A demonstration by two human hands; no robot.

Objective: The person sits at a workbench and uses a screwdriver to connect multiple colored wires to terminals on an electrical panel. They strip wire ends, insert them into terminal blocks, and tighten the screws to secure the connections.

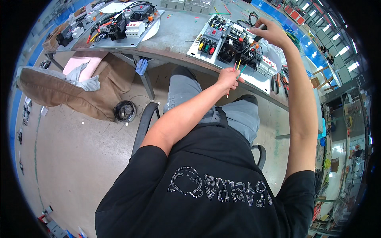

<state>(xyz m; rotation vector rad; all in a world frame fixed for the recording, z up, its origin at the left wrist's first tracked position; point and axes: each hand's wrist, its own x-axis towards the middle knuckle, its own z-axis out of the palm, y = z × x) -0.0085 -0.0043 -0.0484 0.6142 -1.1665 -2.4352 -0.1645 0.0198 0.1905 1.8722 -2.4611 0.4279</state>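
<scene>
My left hand (229, 78) is closed around several thin wires (239, 65), among them red, yellow and green ones, at the table's front edge. The wires run up toward black contactors (227, 51) on a white mounting plate (194, 50). Above the plate's far right part, my right hand (274, 33) grips a dark-handled screwdriver (259, 35), its shaft angled down to the black parts below. Whether its tip touches a terminal is too small to tell. A white circuit breaker (267, 66) is fixed at the plate's right end.
Pliers and other hand tools (278, 82) lie right of the plate. Another wired assembly (127, 29) rests on the table (174, 37) to the left. A chair with brown cloth (75, 87) stands at left, with a black cable coil (125, 111) on the floor.
</scene>
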